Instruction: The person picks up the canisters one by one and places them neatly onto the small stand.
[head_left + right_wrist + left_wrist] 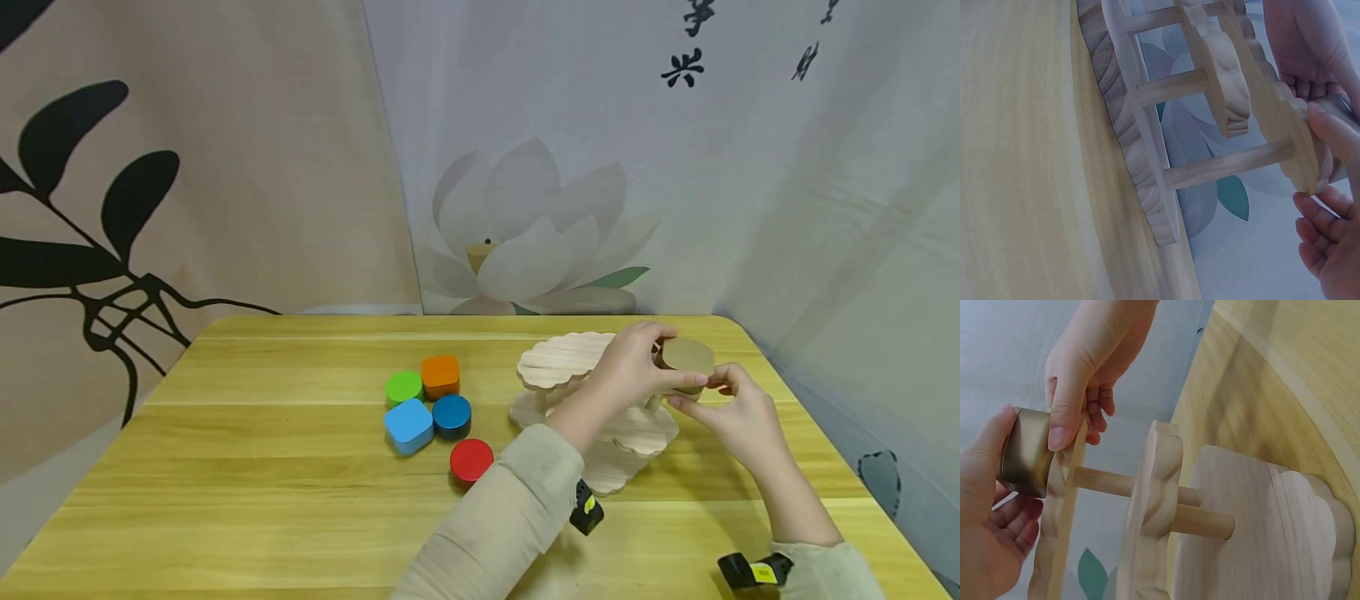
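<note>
A gold rounded-square tin [688, 356] sits on the top tier of a pale wooden tiered stand [566, 360] with scalloped edges. My left hand [633, 362] grips the tin from the side, thumb and fingers around it, as the left wrist view shows. With the thumb on one face and fingers behind, my right hand [738, 408] pinches the end of the top tier, close against the tin [1027, 453]. Round wooden posts [1229, 164] join the tiers of the stand. Part of the stand is hidden behind my left forearm in the head view.
Left of the stand, a green round tin [404, 388], an orange one [440, 377], a light blue one [409, 426] and a dark blue one [452, 416] cluster on the wooden table [247, 467]. A red round tin [472, 461] lies nearer, beside my left sleeve. Printed cloth hangs behind.
</note>
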A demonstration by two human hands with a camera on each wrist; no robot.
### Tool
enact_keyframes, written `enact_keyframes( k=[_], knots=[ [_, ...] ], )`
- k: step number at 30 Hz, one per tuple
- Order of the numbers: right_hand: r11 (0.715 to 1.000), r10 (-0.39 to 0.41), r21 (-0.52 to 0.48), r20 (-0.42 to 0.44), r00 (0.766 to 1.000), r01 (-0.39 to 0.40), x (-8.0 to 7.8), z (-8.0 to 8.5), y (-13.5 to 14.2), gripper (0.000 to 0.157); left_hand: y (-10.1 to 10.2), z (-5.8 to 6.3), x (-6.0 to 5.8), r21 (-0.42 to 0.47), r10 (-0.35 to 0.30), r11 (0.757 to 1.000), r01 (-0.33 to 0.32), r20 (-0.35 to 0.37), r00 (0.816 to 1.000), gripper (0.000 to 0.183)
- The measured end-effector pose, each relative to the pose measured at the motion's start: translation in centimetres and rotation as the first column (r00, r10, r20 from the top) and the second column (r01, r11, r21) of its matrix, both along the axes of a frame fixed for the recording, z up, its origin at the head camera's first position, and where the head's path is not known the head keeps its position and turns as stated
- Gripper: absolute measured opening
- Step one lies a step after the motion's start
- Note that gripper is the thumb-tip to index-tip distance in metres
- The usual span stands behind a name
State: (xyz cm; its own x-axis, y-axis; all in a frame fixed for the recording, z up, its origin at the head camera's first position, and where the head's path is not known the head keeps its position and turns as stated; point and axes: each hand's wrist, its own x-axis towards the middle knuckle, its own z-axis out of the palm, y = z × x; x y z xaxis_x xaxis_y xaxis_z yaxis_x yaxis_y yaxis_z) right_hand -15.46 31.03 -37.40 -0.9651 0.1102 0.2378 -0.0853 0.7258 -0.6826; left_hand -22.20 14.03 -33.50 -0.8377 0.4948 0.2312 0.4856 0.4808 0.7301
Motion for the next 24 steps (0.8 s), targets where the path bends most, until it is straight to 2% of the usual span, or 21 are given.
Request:
enact_keyframes(
  k=[6,15,24],
  knots=[
    [1.0,-0.002,-0.006,0.002,1.0,0.002,0.0,0.1,-0.1,0.054,-0.2,0.2,0.1,0.003,0.003,1.0,-0.003,0.026,1.0,0.076],
    [1.0,0.01,0.006,-0.016,1.0,-0.01,0.1,0.1,-0.1,0.054,-1.0,0.9,0.2,0.018,0.017,1.0,-0.017,0.023,1.0,0.077],
    [1.0,0.011,0.008,-0.016,1.0,-0.01,0.1,0.1,-0.1,0.053,-2.3,1.3,0.7,0.085,0.017,0.996,-0.02,0.027,0.999,0.075]
  ],
)
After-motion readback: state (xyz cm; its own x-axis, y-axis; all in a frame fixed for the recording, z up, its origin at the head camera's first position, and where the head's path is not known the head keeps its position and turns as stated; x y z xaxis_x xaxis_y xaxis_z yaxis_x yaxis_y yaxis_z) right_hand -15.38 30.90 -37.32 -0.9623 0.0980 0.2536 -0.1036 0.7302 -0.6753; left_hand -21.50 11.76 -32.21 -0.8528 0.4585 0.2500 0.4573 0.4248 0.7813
